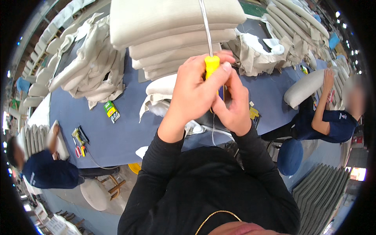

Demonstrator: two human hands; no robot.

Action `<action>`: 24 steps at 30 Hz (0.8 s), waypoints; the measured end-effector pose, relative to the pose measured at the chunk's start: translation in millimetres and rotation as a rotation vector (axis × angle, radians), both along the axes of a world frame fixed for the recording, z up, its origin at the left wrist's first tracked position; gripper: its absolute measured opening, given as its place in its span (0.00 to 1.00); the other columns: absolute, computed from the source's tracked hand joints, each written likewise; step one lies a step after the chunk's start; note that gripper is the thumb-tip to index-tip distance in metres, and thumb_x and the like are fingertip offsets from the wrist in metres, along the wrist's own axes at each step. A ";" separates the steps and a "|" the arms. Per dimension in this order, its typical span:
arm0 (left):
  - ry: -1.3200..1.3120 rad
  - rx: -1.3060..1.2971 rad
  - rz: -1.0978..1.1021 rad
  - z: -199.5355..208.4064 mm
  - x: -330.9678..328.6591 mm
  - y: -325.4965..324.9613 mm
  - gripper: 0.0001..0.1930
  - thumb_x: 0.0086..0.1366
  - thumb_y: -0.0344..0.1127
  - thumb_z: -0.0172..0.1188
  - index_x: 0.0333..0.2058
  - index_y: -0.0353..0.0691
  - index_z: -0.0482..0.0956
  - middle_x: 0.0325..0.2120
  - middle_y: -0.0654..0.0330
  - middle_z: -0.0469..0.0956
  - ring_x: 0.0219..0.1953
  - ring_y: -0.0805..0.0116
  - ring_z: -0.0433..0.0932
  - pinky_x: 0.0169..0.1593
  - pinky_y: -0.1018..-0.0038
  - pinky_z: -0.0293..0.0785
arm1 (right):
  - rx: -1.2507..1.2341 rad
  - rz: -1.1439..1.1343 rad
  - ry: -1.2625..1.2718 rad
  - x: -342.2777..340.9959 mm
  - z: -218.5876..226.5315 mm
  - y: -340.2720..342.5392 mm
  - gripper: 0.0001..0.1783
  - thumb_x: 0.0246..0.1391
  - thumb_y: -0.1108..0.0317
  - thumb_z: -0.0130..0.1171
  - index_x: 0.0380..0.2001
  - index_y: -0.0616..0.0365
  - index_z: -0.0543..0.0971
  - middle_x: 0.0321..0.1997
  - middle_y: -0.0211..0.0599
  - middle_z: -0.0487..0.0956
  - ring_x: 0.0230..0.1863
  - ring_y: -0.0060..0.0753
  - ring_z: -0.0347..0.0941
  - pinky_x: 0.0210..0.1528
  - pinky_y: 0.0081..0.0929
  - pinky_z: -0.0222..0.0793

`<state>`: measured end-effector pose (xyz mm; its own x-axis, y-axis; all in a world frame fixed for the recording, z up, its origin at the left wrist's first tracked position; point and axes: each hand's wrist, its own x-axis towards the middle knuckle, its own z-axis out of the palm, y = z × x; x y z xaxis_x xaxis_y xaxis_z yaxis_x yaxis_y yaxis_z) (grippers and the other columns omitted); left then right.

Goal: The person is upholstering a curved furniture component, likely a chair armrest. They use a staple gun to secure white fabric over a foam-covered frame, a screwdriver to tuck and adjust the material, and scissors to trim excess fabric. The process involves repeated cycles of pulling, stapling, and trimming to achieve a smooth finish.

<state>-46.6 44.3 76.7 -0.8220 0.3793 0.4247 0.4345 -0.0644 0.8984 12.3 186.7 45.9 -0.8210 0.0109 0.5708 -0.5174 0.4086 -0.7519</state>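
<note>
A screwdriver with a yellow handle (212, 62) and a long silvery shaft (207, 29) points away from me, over a tall stack of beige padded cushions (176, 17). My left hand (192, 92) is closed around the handle, its thumb lying along the near side. My right hand (237, 103) curls in from the right at the handle's lower end, where part of the grip is hidden by the fingers. A thin pale thread (213, 131) hangs below the hands. Beneath them, a beige cover with white stuffing (158, 103) lies partly hidden on the blue table (129, 133).
Beige covers are heaped at left (90, 64) and right (254, 58). A green-and-yellow box (111, 111) and red-handled scissors (77, 152) lie on the table's left. Co-workers handle cushions at left (51, 168) and right (329, 119). A blue round stool (290, 156) stands right.
</note>
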 end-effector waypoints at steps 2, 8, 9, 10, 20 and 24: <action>-0.019 0.232 0.072 -6.5 -4.7 -11.2 0.17 0.79 0.40 0.51 0.52 0.34 0.83 0.44 0.50 0.87 0.46 0.62 0.85 0.53 0.67 0.79 | -0.002 -0.006 0.032 -14.6 -0.3 -4.3 0.32 0.62 0.59 0.64 0.65 0.61 0.73 0.52 0.50 0.84 0.55 0.52 0.83 0.58 0.38 0.76; -0.298 0.505 0.028 -44.9 18.4 -70.4 0.17 0.84 0.48 0.44 0.53 0.40 0.70 0.22 0.59 0.73 0.24 0.71 0.73 0.31 0.74 0.74 | 0.095 -0.057 -0.187 -50.9 3.3 7.5 0.26 0.67 0.57 0.63 0.63 0.57 0.77 0.55 0.48 0.85 0.57 0.43 0.83 0.60 0.34 0.73; -0.358 0.473 0.001 -54.2 27.5 -74.9 0.17 0.84 0.48 0.43 0.54 0.40 0.69 0.21 0.60 0.72 0.22 0.72 0.71 0.30 0.74 0.72 | 0.061 -0.008 -0.217 -57.9 1.7 13.3 0.26 0.67 0.57 0.63 0.63 0.57 0.77 0.55 0.47 0.85 0.56 0.42 0.83 0.60 0.34 0.73; -0.377 0.413 0.001 -65.1 33.8 -76.0 0.18 0.84 0.49 0.43 0.56 0.40 0.68 0.23 0.59 0.73 0.22 0.72 0.71 0.29 0.75 0.71 | 0.078 0.018 -0.183 -64.9 -1.7 17.4 0.27 0.66 0.58 0.64 0.64 0.56 0.76 0.56 0.45 0.84 0.56 0.38 0.81 0.62 0.33 0.72; -0.117 -0.007 0.309 -146.7 63.8 -85.2 0.19 0.73 0.29 0.63 0.61 0.35 0.80 0.35 0.62 0.80 0.32 0.75 0.75 0.39 0.77 0.71 | 0.167 0.176 -0.140 -95.7 -3.5 4.4 0.29 0.63 0.63 0.64 0.66 0.54 0.75 0.62 0.43 0.82 0.62 0.35 0.78 0.67 0.33 0.69; -0.033 -0.066 0.426 -140.5 56.2 -98.1 0.19 0.69 0.33 0.69 0.57 0.39 0.86 0.38 0.54 0.85 0.37 0.64 0.83 0.45 0.72 0.77 | 0.156 0.187 -0.153 -103.7 -5.7 -4.1 0.29 0.62 0.63 0.64 0.66 0.55 0.75 0.63 0.44 0.81 0.64 0.36 0.77 0.68 0.34 0.68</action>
